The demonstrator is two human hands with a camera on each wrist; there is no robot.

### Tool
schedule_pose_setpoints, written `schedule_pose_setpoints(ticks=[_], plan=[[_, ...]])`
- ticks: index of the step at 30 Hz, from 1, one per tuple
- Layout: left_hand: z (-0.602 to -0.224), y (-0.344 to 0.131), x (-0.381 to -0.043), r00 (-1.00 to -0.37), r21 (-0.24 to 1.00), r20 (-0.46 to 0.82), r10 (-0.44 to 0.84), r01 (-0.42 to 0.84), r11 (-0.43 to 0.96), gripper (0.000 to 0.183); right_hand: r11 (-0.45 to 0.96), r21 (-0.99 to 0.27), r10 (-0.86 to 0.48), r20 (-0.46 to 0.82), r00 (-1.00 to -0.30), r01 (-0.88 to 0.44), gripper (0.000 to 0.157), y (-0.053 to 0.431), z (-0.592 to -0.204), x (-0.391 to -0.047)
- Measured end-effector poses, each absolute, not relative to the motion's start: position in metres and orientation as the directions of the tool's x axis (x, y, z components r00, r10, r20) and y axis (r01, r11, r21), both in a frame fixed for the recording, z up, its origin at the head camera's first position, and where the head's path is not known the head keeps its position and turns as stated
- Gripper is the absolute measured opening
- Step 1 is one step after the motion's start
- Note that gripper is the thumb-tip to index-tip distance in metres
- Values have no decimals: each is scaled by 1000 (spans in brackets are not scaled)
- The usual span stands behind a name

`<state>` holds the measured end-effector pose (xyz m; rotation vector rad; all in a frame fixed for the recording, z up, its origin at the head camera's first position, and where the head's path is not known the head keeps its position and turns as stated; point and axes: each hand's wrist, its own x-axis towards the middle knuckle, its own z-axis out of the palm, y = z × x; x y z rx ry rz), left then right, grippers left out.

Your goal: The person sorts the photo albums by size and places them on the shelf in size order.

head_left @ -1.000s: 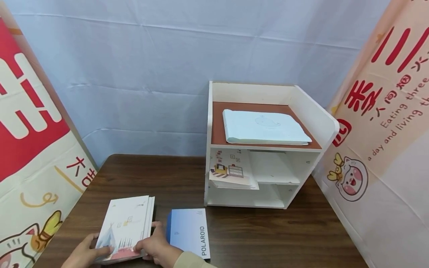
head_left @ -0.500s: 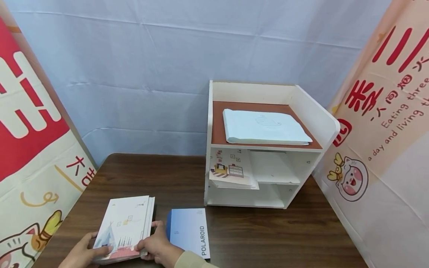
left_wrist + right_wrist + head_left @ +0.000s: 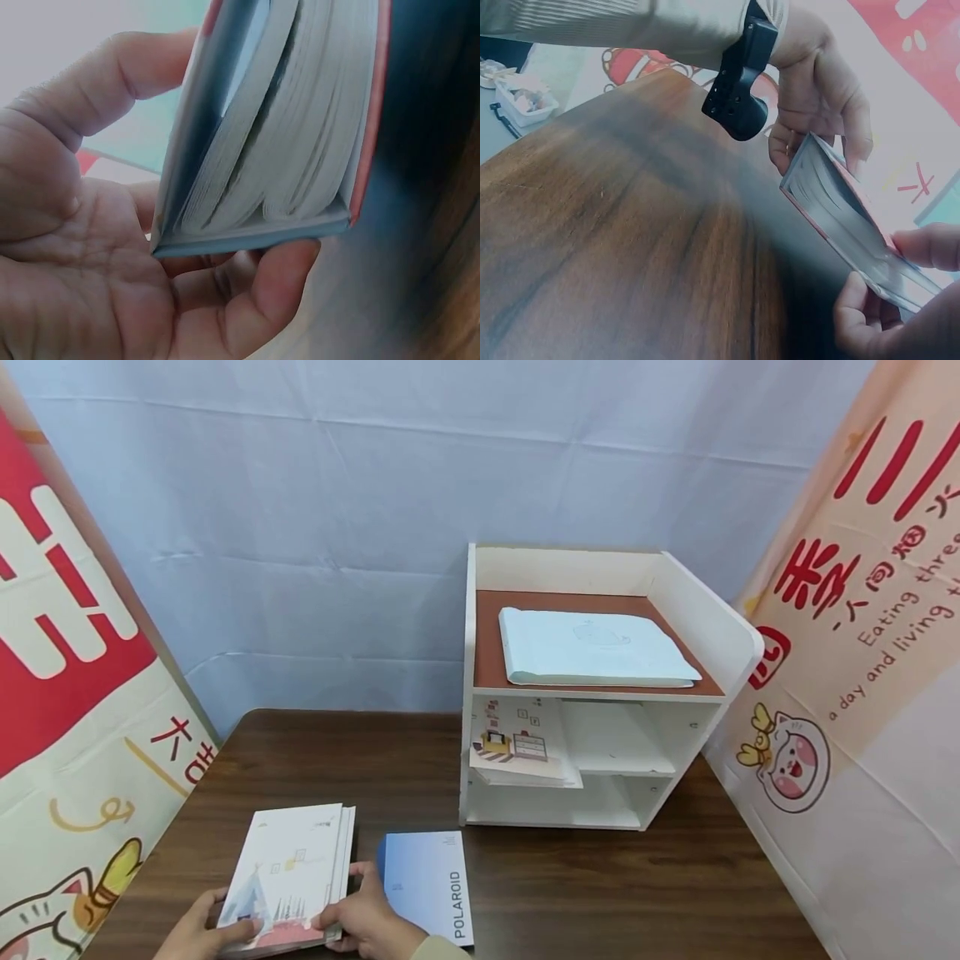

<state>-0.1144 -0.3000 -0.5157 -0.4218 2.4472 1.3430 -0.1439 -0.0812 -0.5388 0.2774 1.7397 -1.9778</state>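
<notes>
Both hands hold a thick hardcover notebook point(image 3: 300, 843), its white cover printed with a blue tent and pink ground. My left hand point(image 3: 197, 931) grips the near left side, thumb on the cover and fingers curled around the blue spine, as the left wrist view shows; page ends point(image 3: 300, 127) show between the covers there. On the opposite edge, my right hand point(image 3: 375, 920) pinches the notebook, thumb on top. Close to the right hand's knuckles lies a blue-and-white book point(image 3: 427, 881) marked POLAROID.
A white shelf unit point(image 3: 594, 696) stands at the back right of the dark wood table point(image 3: 600, 893). On its brown top lies a pale blue book point(image 3: 592, 647). An illustrated book point(image 3: 517, 747) juts out from the middle shelf. Printed cloths hang at both sides.
Both hands keep their hold on the notebook. Notebook and hands sit slightly farther right in the head view, which itself has shifted a little.
</notes>
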Motion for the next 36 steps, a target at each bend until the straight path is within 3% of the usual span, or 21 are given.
schedule_pose_setpoints(ticks=[8, 15, 36], plan=[[-510, -287, -112, -906, 771, -405, -119, -409, 488, 86, -105, -884, -239, -422, -874, 456, 69, -62, -518, -138], [-508, -274, -108, -897, 841, -427, -112, -440, 315, 89, -146, -894, -275, -375, -885, 424, 68, -50, -509, -137], [-500, -249, -103, -924, 925, -368, -105, -375, 55, 85, -175, -905, -299, -327, -897, 388, 69, -26, -499, -147]])
